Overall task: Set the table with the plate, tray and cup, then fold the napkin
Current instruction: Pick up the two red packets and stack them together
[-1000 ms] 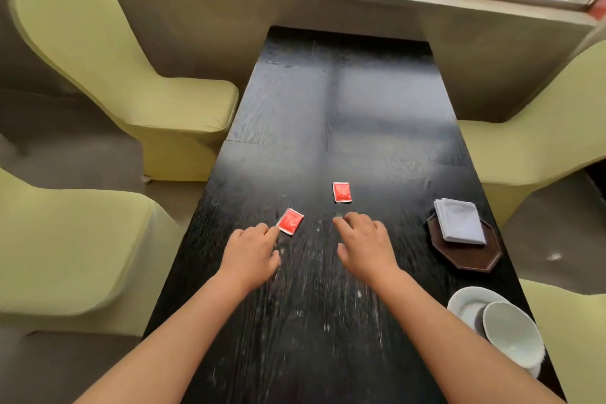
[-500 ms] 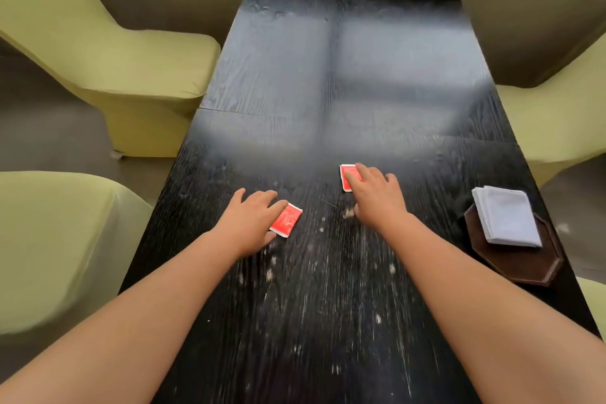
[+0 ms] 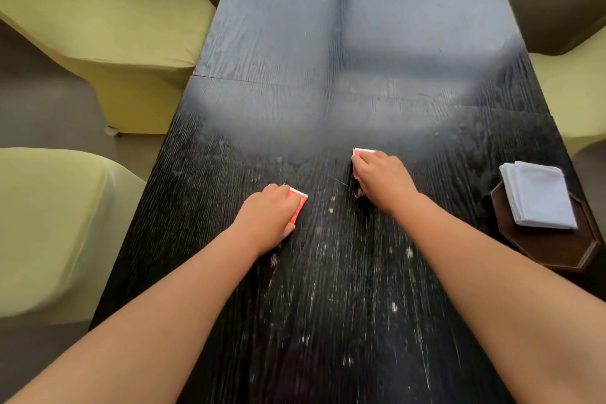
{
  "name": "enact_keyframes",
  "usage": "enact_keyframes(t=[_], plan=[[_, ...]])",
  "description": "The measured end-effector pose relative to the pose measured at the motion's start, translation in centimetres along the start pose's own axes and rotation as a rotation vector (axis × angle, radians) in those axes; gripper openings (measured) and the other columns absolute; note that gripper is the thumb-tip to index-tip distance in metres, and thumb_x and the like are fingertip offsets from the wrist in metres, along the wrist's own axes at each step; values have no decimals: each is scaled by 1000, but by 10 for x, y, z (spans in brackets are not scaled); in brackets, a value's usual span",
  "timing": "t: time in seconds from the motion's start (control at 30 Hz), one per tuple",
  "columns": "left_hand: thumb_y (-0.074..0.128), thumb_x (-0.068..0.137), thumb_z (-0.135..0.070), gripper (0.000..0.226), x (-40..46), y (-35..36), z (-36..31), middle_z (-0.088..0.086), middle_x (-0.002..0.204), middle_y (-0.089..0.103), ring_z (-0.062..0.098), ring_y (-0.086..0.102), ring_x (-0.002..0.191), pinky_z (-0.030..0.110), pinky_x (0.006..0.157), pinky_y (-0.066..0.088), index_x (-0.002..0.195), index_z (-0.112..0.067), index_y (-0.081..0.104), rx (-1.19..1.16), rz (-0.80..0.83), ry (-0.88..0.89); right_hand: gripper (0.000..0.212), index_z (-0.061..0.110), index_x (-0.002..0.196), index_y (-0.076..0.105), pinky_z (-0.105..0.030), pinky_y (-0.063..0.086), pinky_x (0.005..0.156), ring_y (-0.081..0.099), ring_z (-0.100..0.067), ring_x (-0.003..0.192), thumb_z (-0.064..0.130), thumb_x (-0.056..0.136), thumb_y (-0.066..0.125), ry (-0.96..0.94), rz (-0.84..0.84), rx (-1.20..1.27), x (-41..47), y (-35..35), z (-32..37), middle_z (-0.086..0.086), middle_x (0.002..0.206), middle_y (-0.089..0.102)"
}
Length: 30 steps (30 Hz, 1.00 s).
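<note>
Napkin (image 3: 537,195) and tray (image 3: 554,239) lie well to the right of my right hand (image 3: 382,179), near the desk's right edge and a little nearer to me than that hand. The napkin is white, folded into a flat stack, and it rests on top of the dark brown eight-sided tray, covering the tray's far half and hanging slightly past its far rim. Neither of my hands touches them. From my left hand (image 3: 267,221) they are farther off again, across most of the width of the desk (image 3: 328,59).

My left hand lies knuckles up on the desk with its fingers curled down over a small red packet (image 3: 297,207); only the packet's white-edged far corner and right side show past my fingers, so I take it as gripped, though the fingertips themselves are hidden. My right hand sits farther out and to the right of the left one, also knuckles up, fingers curled over a second red packet (image 3: 360,151), of which just the far left corner peeks out beyond my fingers.

Both packets are too covered and too blurred for me to read any writing or brand on them; the napkin and tray carry no print that I can make out.

Yellow-green chairs (image 3: 108,26) stand off to the left of my left hand, beside the desk, and another shows at the right edge beyond the tray.
</note>
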State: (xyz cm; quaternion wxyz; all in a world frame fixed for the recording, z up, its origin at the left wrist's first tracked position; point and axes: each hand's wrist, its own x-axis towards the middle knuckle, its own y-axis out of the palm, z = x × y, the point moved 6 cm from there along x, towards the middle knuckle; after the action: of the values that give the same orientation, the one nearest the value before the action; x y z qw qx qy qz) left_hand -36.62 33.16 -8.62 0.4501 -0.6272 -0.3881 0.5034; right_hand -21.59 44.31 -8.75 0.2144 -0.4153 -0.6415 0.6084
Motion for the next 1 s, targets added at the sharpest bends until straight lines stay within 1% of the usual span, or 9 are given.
enact_keyframes(t=[0.17, 0.33, 0.4, 0.5, 0.57, 0.67, 0.8, 0.93, 1.0], plan=[[45, 89, -18, 28, -11, 3, -11, 8, 118, 51, 25, 51, 109, 37, 79, 47, 116, -11, 43, -38, -53, 5, 23, 2, 116, 48, -42, 48, 81, 55, -35, 105, 7, 94, 42, -40, -36, 36, -22, 4, 18, -17, 116, 56], [42, 93, -31, 30, -31, 12, -16, 7, 121, 51, 23, 49, 112, 35, 85, 47, 114, -10, 44, -79, -108, 24, 21, 3, 110, 45, -43, 51, 69, 57, -34, 95, 1, 91, 36, -162, -31, -27, -45, 6, 35, -17, 109, 54], [41, 95, -33, 31, -45, 13, -19, 6, 117, 55, 24, 54, 107, 34, 82, 45, 114, -9, 47, -191, -159, -1, 18, 1, 103, 50, -40, 52, 59, 59, -34, 87, -4, 86, 44, -229, -67, -46, -57, 1, 42, -17, 101, 57], [44, 95, -28, 32, -67, 17, -17, 4, 114, 60, 25, 57, 102, 34, 77, 43, 121, -11, 48, -331, -197, -51, 16, 3, 75, 59, -30, 46, 35, 64, -28, 65, -6, 67, 70, -289, -176, -81, -74, -10, 49, -12, 76, 65], [45, 94, -22, 30, -79, 23, -18, 3, 130, 54, 24, 53, 111, 35, 82, 47, 121, -9, 50, -332, -159, -17, 8, 4, 79, 62, -31, 47, 38, 65, -27, 71, 7, 76, 68, -253, -196, -66, -79, -10, 49, -10, 81, 66], [43, 95, -20, 28, -88, 30, -19, 1, 143, 43, 22, 49, 117, 39, 86, 49, 117, -8, 54, -262, -117, 31, 18, 1, 94, 61, -37, 54, 51, 64, -33, 84, 18, 89, 56, -217, -188, 38, -82, -6, 46, -14, 95, 66], [45, 95, -25, 25, -98, 27, -19, 2, 119, 63, 24, 61, 99, 37, 76, 52, 103, -9, 64, -297, -243, 20, 14, 10, 70, 61, -26, 43, 34, 61, -21, 57, 4, 67, 73, -318, -283, -119, -97, -8, 59, -6, 67, 63], [59, 89, -18, 20, -116, 21, -19, -6, 108, 72, 18, 68, 92, 32, 74, 56, 105, -19, 71, -482, -412, -91, 15, 13, 65, 58, -28, 44, 39, 61, -21, 62, 0, 73, 57, -359, -435, -179, -114, -6, 68, -5, 68, 63], [60, 89, -16, 23, -127, 21, -12, -10, 100, 73, 10, 67, 90, 26, 75, 53, 107, -24, 71, -647, -463, -241, 16, 13, 63, 56, -30, 46, 44, 63, -23, 68, -1, 69, 62, -325, -502, -141, -124, -10, 72, -6, 72, 65]])
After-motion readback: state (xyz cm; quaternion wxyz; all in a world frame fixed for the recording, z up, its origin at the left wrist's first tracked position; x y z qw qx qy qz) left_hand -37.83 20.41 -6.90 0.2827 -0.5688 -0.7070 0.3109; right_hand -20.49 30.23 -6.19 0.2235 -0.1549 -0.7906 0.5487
